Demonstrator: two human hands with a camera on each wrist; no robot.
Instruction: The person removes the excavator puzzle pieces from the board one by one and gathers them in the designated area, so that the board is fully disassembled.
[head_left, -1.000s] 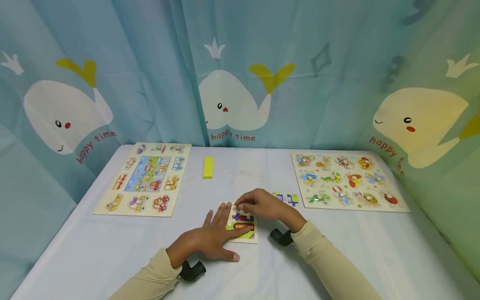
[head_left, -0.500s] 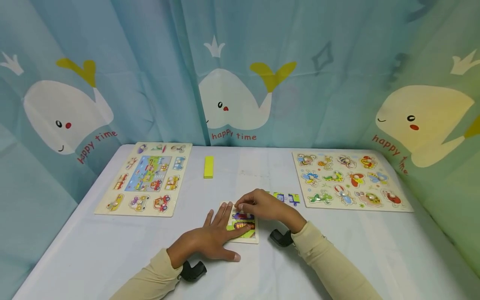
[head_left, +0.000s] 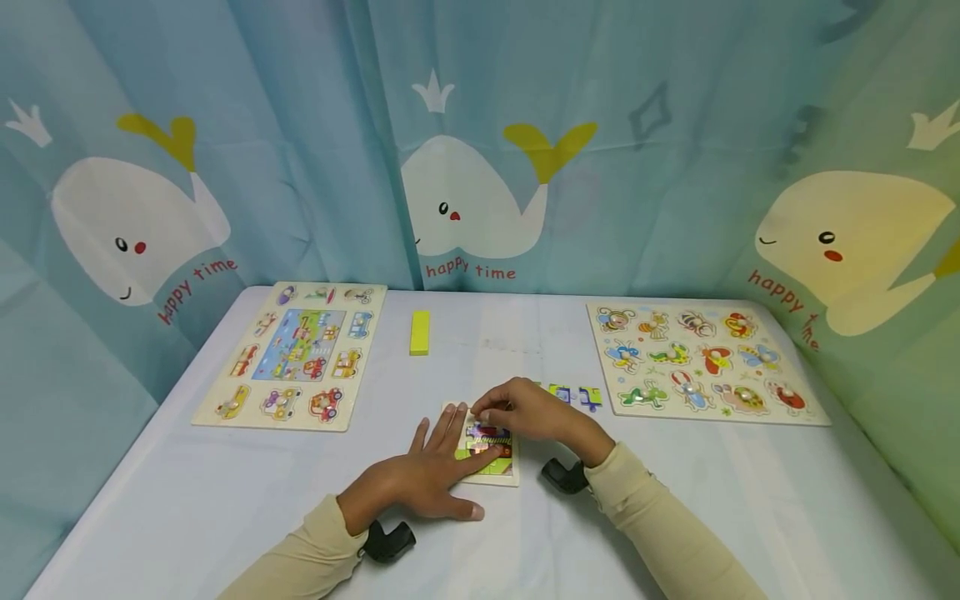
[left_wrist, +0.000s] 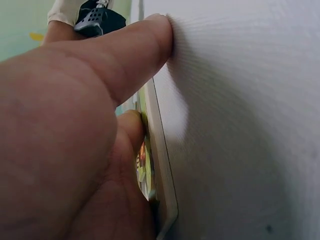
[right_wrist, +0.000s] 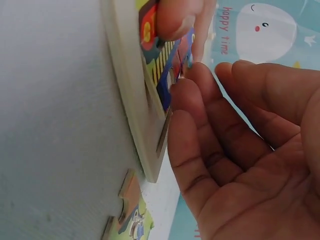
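Observation:
A small jigsaw board with a picture in blue, orange and green lies flat near the table's middle. My left hand is spread over its left side, fingers straight, index finger across the picture. In the left wrist view the thumb rests on the cloth beside the board's edge. My right hand is at the board's top, fingers bent; in the right wrist view its fingertips meet the laid pieces. I cannot tell whether a piece is between thumb and index finger. Loose jigsaw pieces lie behind the right hand.
Back left lies a vehicle peg puzzle, and back right an insect peg puzzle. Between them is a yellow block. A blue curtain printed with whales hangs along the table's far edge. Both wrists carry black cameras.
The head view has shifted slightly, and a green bit of another loose piece now shows behind the right hand. Both hands stay almost where they were on the board.

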